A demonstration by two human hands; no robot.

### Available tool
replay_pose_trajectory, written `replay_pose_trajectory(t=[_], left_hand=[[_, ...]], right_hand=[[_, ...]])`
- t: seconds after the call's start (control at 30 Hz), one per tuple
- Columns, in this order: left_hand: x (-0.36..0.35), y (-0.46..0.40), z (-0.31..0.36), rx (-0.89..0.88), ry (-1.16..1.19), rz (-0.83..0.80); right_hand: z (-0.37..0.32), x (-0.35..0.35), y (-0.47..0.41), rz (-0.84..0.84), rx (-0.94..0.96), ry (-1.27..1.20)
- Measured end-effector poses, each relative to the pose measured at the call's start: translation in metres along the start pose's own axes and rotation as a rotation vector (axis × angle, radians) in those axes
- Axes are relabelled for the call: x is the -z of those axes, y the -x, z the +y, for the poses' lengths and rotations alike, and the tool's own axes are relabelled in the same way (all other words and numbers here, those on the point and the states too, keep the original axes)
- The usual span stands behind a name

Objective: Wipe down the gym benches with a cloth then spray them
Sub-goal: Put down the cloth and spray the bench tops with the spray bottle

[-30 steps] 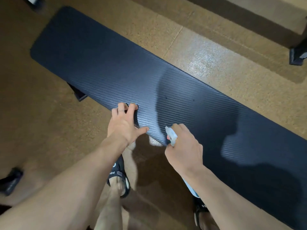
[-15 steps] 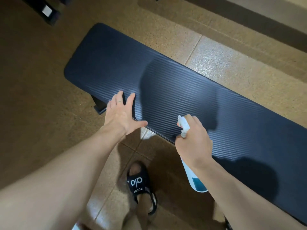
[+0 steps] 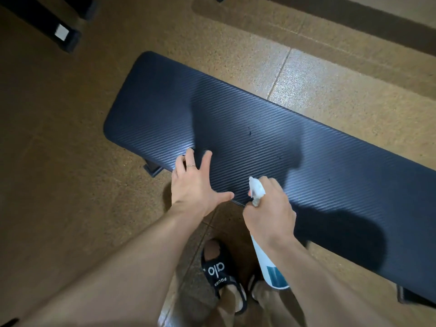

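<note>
A gym floor, seen from above by someone standing at a bench.

A long padded bench (image 3: 271, 147) with dark, ribbed upholstery stands on short dark feet over a speckled tan floor (image 3: 59, 161) of the rubbery sort laid in workout rooms, with seams between its large tiles. At the top left a dark bar-shaped base of other equipment (image 3: 47, 27) rests on the same floor. The person wears black slide sandals (image 3: 219, 274).

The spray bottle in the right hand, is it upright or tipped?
Tipped. The spray bottle leans forward in the right hand, its nozzle over the bench and its base back toward the person.
</note>
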State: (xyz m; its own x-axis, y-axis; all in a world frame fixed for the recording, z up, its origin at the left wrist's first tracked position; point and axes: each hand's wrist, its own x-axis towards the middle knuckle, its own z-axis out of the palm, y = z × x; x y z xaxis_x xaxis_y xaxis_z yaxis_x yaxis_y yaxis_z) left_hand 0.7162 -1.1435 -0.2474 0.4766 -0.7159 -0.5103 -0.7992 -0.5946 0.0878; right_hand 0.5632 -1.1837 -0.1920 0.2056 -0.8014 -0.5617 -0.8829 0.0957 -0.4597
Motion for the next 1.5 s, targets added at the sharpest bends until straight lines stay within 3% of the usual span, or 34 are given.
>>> replay_pose_trajectory(t=[0.2,0.27,0.4,0.53,0.67,0.83,1.0,1.1,1.3,1.5], left_hand=[[0.037,-0.022,-0.024,-0.038,0.172,-0.161],[0.055,-0.035,-0.049,-0.042,0.277,-0.109],[0.076,-0.068,-0.113,0.216,0.310,0.143],[0.081,-0.104,-0.171,0.454,0.412,0.000],[0.075,-0.115,-0.193,0.366,0.644,-0.055],[0.067,-0.118,-0.193,0.350,0.676,-0.043],[0.069,-0.122,-0.193,0.331,0.624,-0.064],[0.070,-0.122,-0.193,0.314,0.617,-0.063],[0.072,-0.121,-0.195,0.289,0.596,-0.080],[0.085,-0.123,-0.200,0.342,0.611,-0.203]], right_hand=[[-0.018,-0.001,0.002,-0.076,0.071,0.020],[-0.030,-0.004,-0.002,-0.084,0.107,0.030],[-0.060,-0.016,-0.015,-0.090,0.177,0.021],[-0.097,-0.039,-0.031,-0.103,0.186,0.061],[-0.134,-0.067,-0.034,-0.137,0.156,0.089],[-0.176,-0.095,-0.031,-0.147,0.141,0.058],[-0.198,-0.096,-0.056,0.020,-0.102,-0.071],[-0.211,-0.097,-0.067,0.093,-0.130,-0.106],[-0.231,-0.106,-0.049,-0.061,0.081,0.042],[-0.183,-0.104,-0.008,-0.118,-0.015,0.059]])
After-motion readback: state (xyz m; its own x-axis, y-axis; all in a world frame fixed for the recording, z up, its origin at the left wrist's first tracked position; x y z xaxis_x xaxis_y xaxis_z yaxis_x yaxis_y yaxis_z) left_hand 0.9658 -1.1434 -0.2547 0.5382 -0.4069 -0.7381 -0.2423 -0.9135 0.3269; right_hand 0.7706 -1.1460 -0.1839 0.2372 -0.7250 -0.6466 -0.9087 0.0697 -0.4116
